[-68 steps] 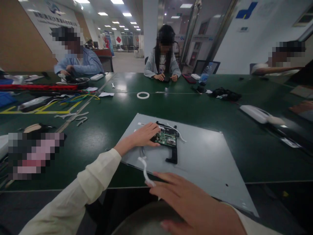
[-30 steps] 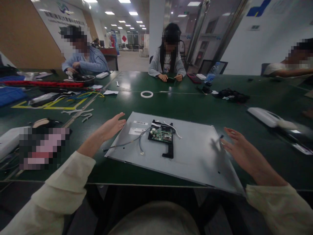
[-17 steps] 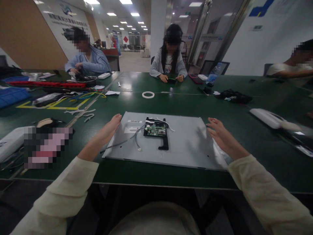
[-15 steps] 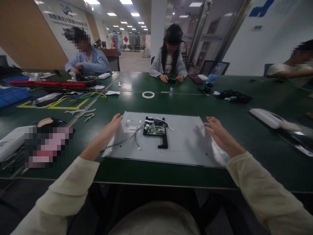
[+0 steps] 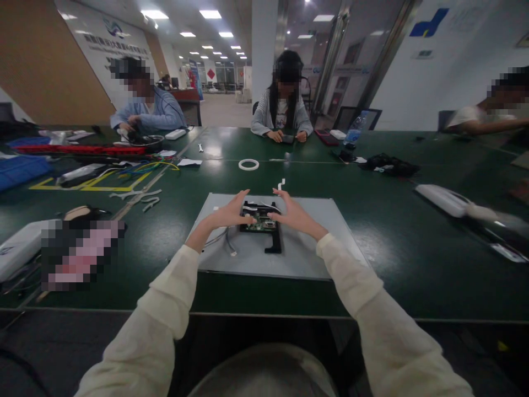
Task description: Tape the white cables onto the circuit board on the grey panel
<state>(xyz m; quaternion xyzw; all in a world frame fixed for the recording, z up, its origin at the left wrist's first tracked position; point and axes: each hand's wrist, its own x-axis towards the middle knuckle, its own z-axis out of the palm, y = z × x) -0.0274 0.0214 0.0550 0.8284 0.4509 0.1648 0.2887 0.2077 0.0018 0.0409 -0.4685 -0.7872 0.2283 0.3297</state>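
Note:
A flat grey panel [image 5: 306,256] lies on the table, with a green circuit board [image 5: 261,225] in a black bracket [image 5: 273,242] on it. My left hand [image 5: 225,215] hovers at the board's left side, thumb and fingers apart. On the other side my right hand [image 5: 295,214] is likewise open, its thumb near the board's right edge. Whether either thumb touches the board, I cannot tell. A white strip [image 5: 281,183] sticks up beyond my right fingertips; its lower end is hidden. Thin grey wires [image 5: 229,242] with a white plug lie on the panel below my left hand.
Beyond the panel lies a white ring [image 5: 248,165]. To the left are white plastic pieces [image 5: 151,203], cables [image 5: 155,165] and a blue bin [image 5: 20,171]. A white device [image 5: 442,199] lies right. Co-workers sit around the table, one with a bottle [image 5: 356,129] nearby.
Both my hands have left the panel's side edges and moved inward to either side of the circuit board. The white strip now stands up beyond my right fingertips.

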